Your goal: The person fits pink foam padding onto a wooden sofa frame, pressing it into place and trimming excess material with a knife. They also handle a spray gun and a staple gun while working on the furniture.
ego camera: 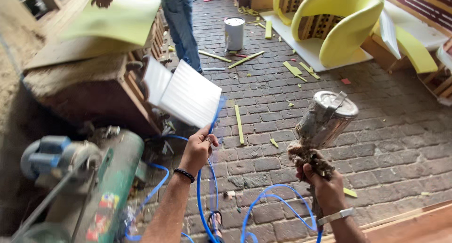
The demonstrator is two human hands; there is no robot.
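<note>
My left hand (197, 149) grips the lower corner of a white foam sheet (183, 92) that is folded open, and pinches a blue air hose (207, 196) against it. My right hand (320, 177) is closed around the crusted handle of a spray gun (322, 125) whose metal cup stands on top. The blue hose loops down from the gun over the brick floor (376, 144). A black band is on my left wrist and a pale band on my right.
A green air compressor (94, 177) with a blue motor sits at lower left. A wooden frame (94, 83) carries a yellow foam sheet (117, 19). Another person (183, 21) in jeans stands behind. A white bucket (234, 33), yellow foam scraps and a yellow foam-covered chair frame (339, 21) lie farther off.
</note>
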